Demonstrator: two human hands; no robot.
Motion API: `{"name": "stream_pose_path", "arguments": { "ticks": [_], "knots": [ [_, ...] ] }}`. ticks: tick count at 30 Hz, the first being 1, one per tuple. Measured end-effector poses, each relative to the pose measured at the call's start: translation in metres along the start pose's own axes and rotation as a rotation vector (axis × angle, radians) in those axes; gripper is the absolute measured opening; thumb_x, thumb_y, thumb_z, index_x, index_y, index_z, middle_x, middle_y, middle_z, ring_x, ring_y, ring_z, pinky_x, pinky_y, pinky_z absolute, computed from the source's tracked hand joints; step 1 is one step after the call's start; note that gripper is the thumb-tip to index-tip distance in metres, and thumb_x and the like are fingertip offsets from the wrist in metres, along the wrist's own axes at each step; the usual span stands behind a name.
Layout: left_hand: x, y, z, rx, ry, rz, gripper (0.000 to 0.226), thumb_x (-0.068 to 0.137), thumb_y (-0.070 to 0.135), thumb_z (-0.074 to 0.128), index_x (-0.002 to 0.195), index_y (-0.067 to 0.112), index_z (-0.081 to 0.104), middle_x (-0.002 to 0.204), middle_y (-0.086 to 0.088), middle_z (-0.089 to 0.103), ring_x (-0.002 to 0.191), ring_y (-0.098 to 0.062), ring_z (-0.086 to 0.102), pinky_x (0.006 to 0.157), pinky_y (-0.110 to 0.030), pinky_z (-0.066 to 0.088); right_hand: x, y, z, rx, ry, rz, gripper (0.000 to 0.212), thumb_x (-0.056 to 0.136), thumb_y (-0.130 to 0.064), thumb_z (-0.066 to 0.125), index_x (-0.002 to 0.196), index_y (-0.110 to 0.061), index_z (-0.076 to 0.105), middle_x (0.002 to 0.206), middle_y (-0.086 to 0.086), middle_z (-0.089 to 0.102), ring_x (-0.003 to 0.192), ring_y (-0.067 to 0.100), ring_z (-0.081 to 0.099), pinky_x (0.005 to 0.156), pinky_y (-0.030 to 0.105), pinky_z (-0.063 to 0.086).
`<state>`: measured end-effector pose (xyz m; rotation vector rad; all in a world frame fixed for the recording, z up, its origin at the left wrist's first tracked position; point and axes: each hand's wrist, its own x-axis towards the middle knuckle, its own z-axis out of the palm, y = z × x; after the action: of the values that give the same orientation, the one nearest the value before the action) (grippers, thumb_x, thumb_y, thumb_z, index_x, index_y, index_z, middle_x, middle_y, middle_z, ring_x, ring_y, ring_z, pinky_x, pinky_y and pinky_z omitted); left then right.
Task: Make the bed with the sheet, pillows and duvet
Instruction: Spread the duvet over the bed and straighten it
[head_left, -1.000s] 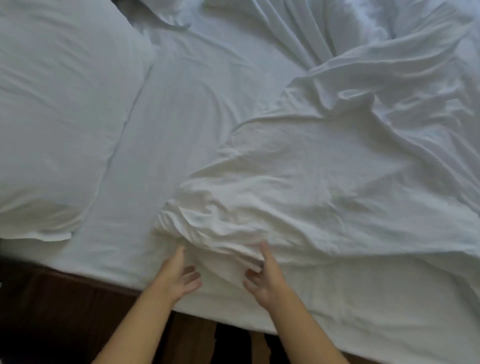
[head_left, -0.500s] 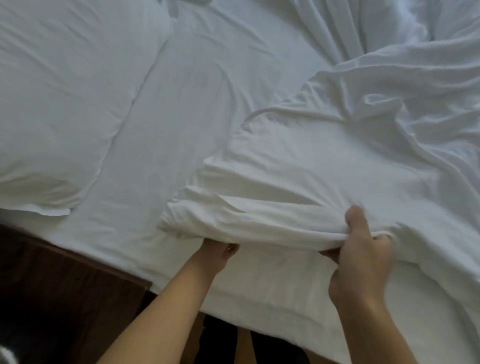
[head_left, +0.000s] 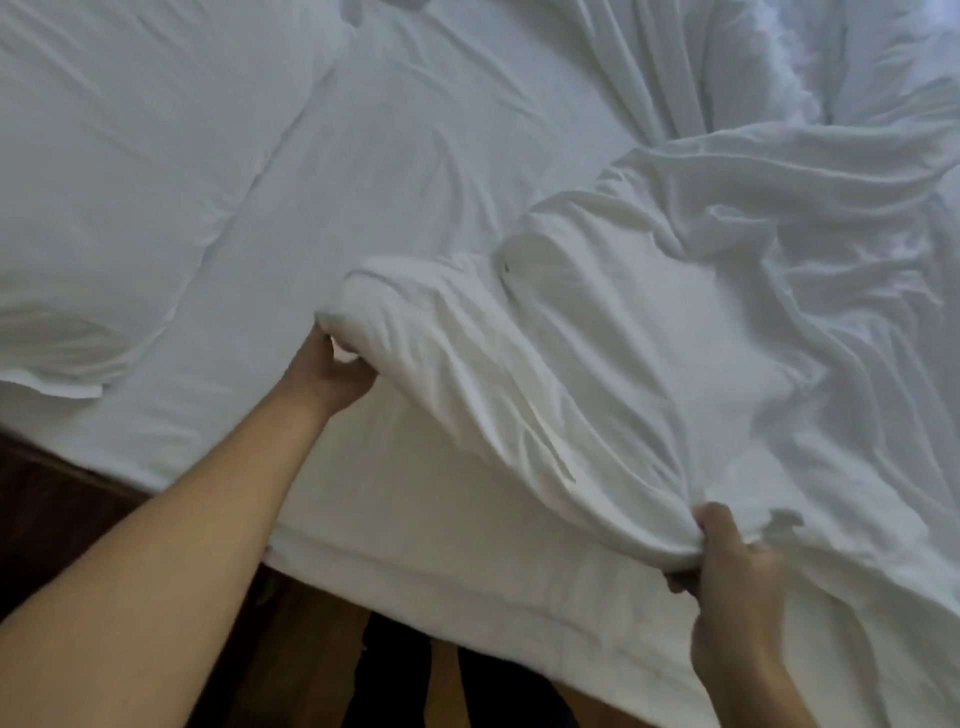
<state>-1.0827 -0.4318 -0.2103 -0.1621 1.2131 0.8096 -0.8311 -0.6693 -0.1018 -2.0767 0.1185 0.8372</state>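
A view looking down from head height at the near side of a bed covered in white linen. A crumpled white duvet (head_left: 649, 322) lies across the right half of the bed, its near edge lifted off the mattress by two bare hands. The left hand (head_left: 324, 371) reaches forward with fingers curled around the duvet's rolled corner (the fingertips are hidden under the fabric). The right hand (head_left: 727, 556), lower and closer to the camera, pinches a bunched fold of the same edge between thumb and fingers. Beneath the raised edge, a white sheet (head_left: 395, 171) stretches flat across the mattress with a few soft creases. A white pillow (head_left: 119, 171) rests on the sheet at the upper left, well apart from the duvet. Dark wooden floor (head_left: 47, 509) shows along the lower left.
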Motion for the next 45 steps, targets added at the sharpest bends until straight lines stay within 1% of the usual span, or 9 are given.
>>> {"name": "stream_pose_path", "arguments": {
  "ticks": [4, 8, 15, 19, 23, 30, 36, 40, 45],
  "knots": [
    [-0.02, 0.013, 0.023, 0.601, -0.029, 0.273, 0.048, 0.101, 0.023, 0.034, 0.147, 0.012, 0.039, 0.143, -0.007, 0.05, 0.133, -0.022, 0.048, 0.104, -0.026, 0.042, 0.01, 0.06, 0.046, 0.312, -0.331, 0.537, 0.054, 0.09, -0.049, 0.065, 0.13, -0.013, 0.061, 0.129, 0.013, 0.063, 0.112, 0.029, 0.063, 0.089, 0.045, 0.054],
    [-0.092, 0.018, 0.027, 0.398, -0.096, 0.559, 0.023, 0.104, 0.012, 0.044, 0.119, 0.015, 0.06, 0.094, 0.007, 0.066, 0.086, -0.001, 0.066, 0.058, -0.013, 0.049, -0.017, 0.087, 0.114, 0.759, -0.674, 1.083, 0.118, 0.064, -0.062, 0.084, 0.15, -0.004, 0.029, 0.143, 0.027, 0.043, 0.13, 0.046, 0.047, 0.108, 0.058, 0.039],
    [-0.109, 0.061, -0.039, 0.813, 0.282, 1.626, 0.021, 0.094, 0.019, 0.06, 0.087, 0.038, 0.064, 0.079, 0.02, 0.058, 0.077, 0.001, 0.054, 0.073, -0.021, 0.045, -0.007, 0.04, 0.125, 0.824, -0.487, 0.799, 0.025, 0.088, -0.011, 0.067, 0.112, -0.002, 0.069, 0.099, 0.014, 0.076, 0.078, 0.026, 0.076, 0.061, 0.035, 0.063],
    [-0.057, -0.04, -0.12, 1.041, 0.58, 0.998, 0.015, 0.085, -0.002, 0.058, 0.096, 0.008, 0.058, 0.082, -0.002, 0.058, 0.08, -0.021, 0.06, 0.069, -0.031, 0.043, 0.003, 0.124, 0.083, 0.46, -0.054, 0.702, 0.046, 0.084, -0.008, 0.072, 0.129, -0.009, 0.059, 0.104, 0.009, 0.071, 0.073, 0.023, 0.069, 0.043, 0.027, 0.054],
    [-0.022, -0.113, -0.181, 1.229, 0.503, 0.222, 0.01, 0.096, 0.015, 0.053, 0.104, 0.013, 0.06, 0.102, -0.007, 0.066, 0.09, -0.027, 0.06, 0.081, -0.038, 0.053, 0.008, 0.167, 0.061, 0.124, 0.025, 0.471, 0.069, 0.084, -0.009, 0.069, 0.144, 0.004, 0.038, 0.146, 0.021, 0.043, 0.129, 0.039, 0.047, 0.108, 0.047, 0.039],
    [0.017, -0.05, -0.131, 1.119, 0.486, 0.549, 0.068, 0.092, 0.052, 0.057, 0.14, 0.006, 0.042, 0.139, -0.011, 0.051, 0.125, -0.03, 0.051, 0.1, -0.042, 0.044, 0.031, 0.153, 0.06, -0.648, 0.467, -0.026, 0.064, 0.076, -0.028, 0.069, 0.122, 0.01, 0.049, 0.122, 0.039, 0.045, 0.114, 0.051, 0.046, 0.093, 0.058, 0.036],
    [0.088, -0.022, -0.086, 1.083, 0.295, 0.193, 0.117, 0.074, 0.06, 0.076, 0.153, 0.003, 0.011, 0.155, -0.015, 0.03, 0.136, -0.032, 0.043, 0.11, -0.038, 0.039, 0.013, 0.095, 0.142, -0.933, -0.087, -1.073, 0.039, 0.076, -0.03, 0.064, 0.114, -0.024, 0.065, 0.117, -0.001, 0.059, 0.113, 0.026, 0.052, 0.089, 0.049, 0.042],
    [0.064, -0.034, -0.095, 1.243, 0.207, 0.496, 0.038, 0.093, 0.032, 0.062, 0.114, 0.0, 0.064, 0.106, -0.021, 0.069, 0.098, -0.034, 0.067, 0.081, -0.04, 0.053, 0.011, 0.043, 0.223, -1.172, -0.438, -0.795, 0.068, 0.093, -0.068, 0.044, 0.144, -0.023, 0.046, 0.145, 0.004, 0.047, 0.137, 0.028, 0.038, 0.11, 0.049, 0.033],
    [-0.022, -0.068, -0.166, 1.582, 0.089, 1.256, 0.048, 0.097, 0.056, 0.038, 0.102, 0.015, 0.061, 0.072, -0.003, 0.066, 0.056, -0.025, 0.065, 0.044, -0.031, 0.051, 0.012, 0.0, 0.312, -1.255, -0.415, -0.275, 0.111, 0.071, -0.097, 0.023, 0.123, -0.007, 0.063, 0.13, 0.015, 0.059, 0.121, 0.036, 0.051, 0.103, 0.046, 0.038]
  ]
}}
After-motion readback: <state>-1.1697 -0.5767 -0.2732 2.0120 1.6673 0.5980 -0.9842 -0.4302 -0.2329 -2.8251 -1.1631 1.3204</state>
